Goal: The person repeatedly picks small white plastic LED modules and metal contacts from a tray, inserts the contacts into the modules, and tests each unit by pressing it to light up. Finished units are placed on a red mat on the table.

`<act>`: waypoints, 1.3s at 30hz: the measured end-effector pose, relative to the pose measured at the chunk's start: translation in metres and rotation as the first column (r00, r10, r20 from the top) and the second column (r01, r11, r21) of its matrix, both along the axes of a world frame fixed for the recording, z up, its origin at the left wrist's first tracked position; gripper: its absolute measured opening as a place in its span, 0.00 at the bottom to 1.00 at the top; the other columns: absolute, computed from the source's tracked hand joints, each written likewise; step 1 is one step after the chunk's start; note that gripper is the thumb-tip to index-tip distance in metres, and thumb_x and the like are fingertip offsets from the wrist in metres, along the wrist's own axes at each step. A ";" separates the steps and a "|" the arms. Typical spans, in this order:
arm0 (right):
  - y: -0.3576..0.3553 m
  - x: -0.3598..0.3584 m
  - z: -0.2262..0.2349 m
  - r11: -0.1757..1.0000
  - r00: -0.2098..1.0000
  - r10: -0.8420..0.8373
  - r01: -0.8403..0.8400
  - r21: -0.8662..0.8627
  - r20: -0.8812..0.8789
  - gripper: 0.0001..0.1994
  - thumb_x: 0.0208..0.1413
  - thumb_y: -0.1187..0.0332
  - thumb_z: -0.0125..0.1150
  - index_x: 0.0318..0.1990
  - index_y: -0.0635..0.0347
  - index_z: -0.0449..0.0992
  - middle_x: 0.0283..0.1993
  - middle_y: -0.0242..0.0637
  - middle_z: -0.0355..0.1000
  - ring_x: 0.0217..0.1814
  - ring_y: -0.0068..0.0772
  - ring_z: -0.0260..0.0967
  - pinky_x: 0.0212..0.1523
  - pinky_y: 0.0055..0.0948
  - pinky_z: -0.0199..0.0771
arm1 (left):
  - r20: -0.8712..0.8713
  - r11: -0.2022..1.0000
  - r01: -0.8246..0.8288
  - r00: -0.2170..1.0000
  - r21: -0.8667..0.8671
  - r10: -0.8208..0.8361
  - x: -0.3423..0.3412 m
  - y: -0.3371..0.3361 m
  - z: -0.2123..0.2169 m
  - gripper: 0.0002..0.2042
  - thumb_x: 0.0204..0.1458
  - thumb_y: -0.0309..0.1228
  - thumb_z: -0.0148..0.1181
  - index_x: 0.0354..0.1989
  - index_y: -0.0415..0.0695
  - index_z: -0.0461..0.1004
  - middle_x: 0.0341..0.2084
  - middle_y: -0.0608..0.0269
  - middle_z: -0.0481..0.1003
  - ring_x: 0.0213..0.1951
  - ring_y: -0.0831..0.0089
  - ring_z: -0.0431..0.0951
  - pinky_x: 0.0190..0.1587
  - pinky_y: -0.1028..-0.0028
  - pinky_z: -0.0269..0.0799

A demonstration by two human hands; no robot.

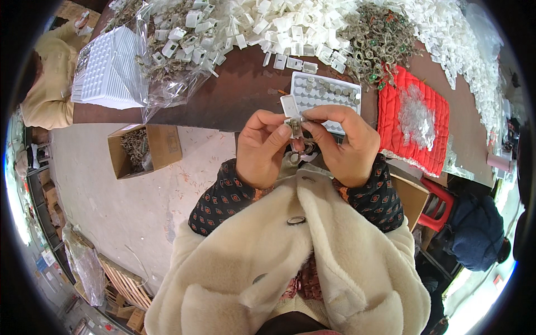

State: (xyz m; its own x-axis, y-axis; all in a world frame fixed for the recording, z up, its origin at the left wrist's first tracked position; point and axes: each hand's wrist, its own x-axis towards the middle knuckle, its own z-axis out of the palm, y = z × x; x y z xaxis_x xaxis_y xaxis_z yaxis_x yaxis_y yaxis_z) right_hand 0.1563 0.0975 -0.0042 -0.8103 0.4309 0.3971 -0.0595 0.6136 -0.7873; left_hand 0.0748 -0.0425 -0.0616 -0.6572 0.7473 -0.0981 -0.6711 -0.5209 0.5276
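Close together over the table's near edge, both my hands hold one small white plastic casing point(290, 105) with its lid flap standing up. Inside its lower part sits a small greenish-metallic insert point(295, 127), too small to make out fully. My left hand point(260, 149) pinches the casing between thumb and fingers. The thumb and forefinger of my right hand point(350, 146) press together at the casing's right side; whatever is between them is hidden. Just beyond the hands lies a white pocketed tray point(301, 100) with round silver discs point(335, 88), resembling button cells, in its far pockets.
Piles of white plastic casings point(268, 22) and tangled wired parts point(379, 42) cover the table's far side. A red quilted cloth point(391, 117) bears clear plastic pieces. Stacked white trays point(106, 72) stand left; below is a cardboard box point(162, 146). Other people point(53, 84) sit nearby.
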 end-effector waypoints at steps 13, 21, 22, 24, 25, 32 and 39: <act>-0.009 -0.002 -0.003 0.958 0.991 0.116 -0.092 0.272 -0.073 0.12 0.52 0.83 0.62 0.44 0.64 0.77 0.41 0.43 0.79 0.42 0.44 0.78 0.46 0.34 0.77 | 0.104 0.999 0.033 0.994 0.027 -0.036 -0.001 -0.004 -0.002 0.05 0.62 0.22 0.54 0.44 0.41 0.71 0.38 0.54 0.78 0.35 0.68 0.78 0.39 0.67 0.77; -0.006 -0.002 -0.006 0.907 0.998 0.069 -0.064 -0.416 -0.002 0.15 0.61 0.75 0.59 0.54 0.70 0.73 0.43 0.41 0.77 0.42 0.32 0.76 0.44 0.29 0.77 | 0.201 0.994 0.103 0.974 0.024 -0.105 0.000 -0.011 0.002 0.05 0.62 0.25 0.56 0.44 0.42 0.71 0.37 0.54 0.78 0.32 0.72 0.77 0.37 0.70 0.75; -0.004 -0.004 -0.006 0.825 0.997 0.061 -0.025 -0.564 0.045 0.15 0.62 0.74 0.58 0.54 0.71 0.72 0.43 0.39 0.77 0.42 0.29 0.76 0.43 0.27 0.77 | 0.178 0.991 0.132 0.975 0.028 -0.135 0.000 -0.009 0.002 0.05 0.62 0.26 0.56 0.43 0.42 0.71 0.37 0.52 0.78 0.31 0.72 0.75 0.36 0.71 0.75; 0.003 -0.005 -0.004 0.443 0.968 0.236 -0.033 -0.896 0.081 0.13 0.61 0.73 0.61 0.51 0.71 0.73 0.41 0.36 0.76 0.38 0.20 0.73 0.38 0.22 0.75 | 0.165 0.974 0.216 0.960 0.069 -0.225 -0.001 -0.008 0.002 0.03 0.62 0.27 0.56 0.42 0.45 0.71 0.37 0.50 0.77 0.30 0.72 0.75 0.36 0.70 0.74; 0.005 -0.005 -0.004 0.384 0.957 0.260 0.020 -0.923 0.129 0.12 0.61 0.73 0.62 0.49 0.71 0.73 0.40 0.36 0.77 0.36 0.19 0.73 0.36 0.21 0.74 | 0.152 0.966 0.245 0.955 0.079 -0.254 -0.001 -0.007 0.002 0.03 0.62 0.27 0.56 0.41 0.45 0.71 0.38 0.51 0.77 0.30 0.73 0.74 0.37 0.70 0.74; -0.006 0.004 0.001 0.805 0.959 0.234 -0.285 -0.521 -0.162 0.12 0.52 0.88 0.60 0.42 0.66 0.78 0.50 0.47 0.75 0.41 0.27 0.78 0.41 0.23 0.80 | 0.234 0.973 0.228 0.945 0.033 -0.230 0.003 -0.012 0.007 0.07 0.61 0.35 0.59 0.42 0.49 0.71 0.39 0.63 0.75 0.33 0.75 0.71 0.39 0.72 0.69; 0.001 -0.005 -0.010 0.939 0.900 0.317 -0.342 -0.035 -0.299 0.13 0.44 0.89 0.62 0.39 0.69 0.78 0.45 0.47 0.75 0.44 0.39 0.77 0.38 0.28 0.78 | 0.256 0.977 0.210 0.943 0.041 -0.213 0.008 -0.009 0.011 0.08 0.62 0.37 0.57 0.44 0.50 0.69 0.39 0.68 0.72 0.43 0.74 0.72 0.49 0.72 0.69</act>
